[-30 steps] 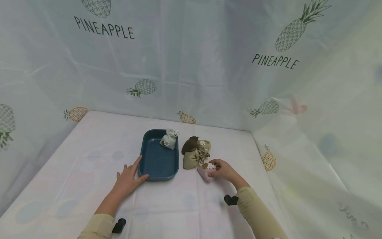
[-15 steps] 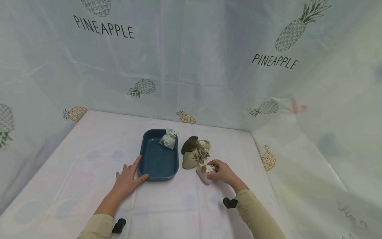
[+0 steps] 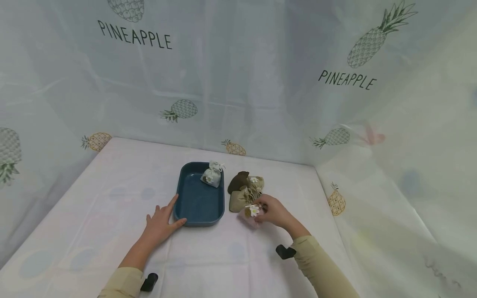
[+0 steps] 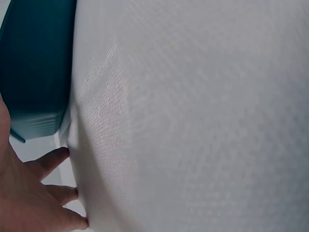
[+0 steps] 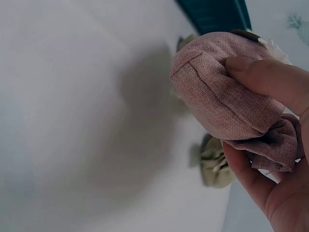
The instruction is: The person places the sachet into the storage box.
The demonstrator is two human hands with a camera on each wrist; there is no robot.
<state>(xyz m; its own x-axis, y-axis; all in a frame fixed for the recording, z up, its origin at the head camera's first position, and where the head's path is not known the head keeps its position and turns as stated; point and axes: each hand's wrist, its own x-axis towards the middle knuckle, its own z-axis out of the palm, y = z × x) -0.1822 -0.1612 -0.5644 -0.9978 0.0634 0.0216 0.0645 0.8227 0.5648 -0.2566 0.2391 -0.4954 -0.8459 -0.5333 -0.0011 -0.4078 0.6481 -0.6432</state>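
My right hand (image 3: 275, 212) pinches a pink cloth pouch (image 5: 227, 92) between thumb and fingers; a white flower and a brownish-green patch decorate it. In the right wrist view the pouch appears raised off the cloth, its shadow falling to the left. My left hand (image 3: 159, 225) lies at the near left corner of a blue tray (image 3: 199, 203), fingers spread, with thumb and index finger touching its rim. Inside the tray, at the far right corner, sits a white pouch (image 3: 212, 175) with a flower. The left wrist view shows the outer wall of the tray (image 4: 38, 63) beside the fingers.
Right of the tray lie a dark brown pouch (image 3: 237, 182), an olive pouch (image 3: 237, 200) and a tan pouch with a flower (image 3: 257, 182), close together. A white cloth (image 3: 208, 260) covers the table. Behind it hangs a pineapple-print curtain (image 3: 246, 82).
My right hand has moved slightly left with the pink pouch, which now appears lifted and nearer the tray. The left hand keeps its place at the tray.
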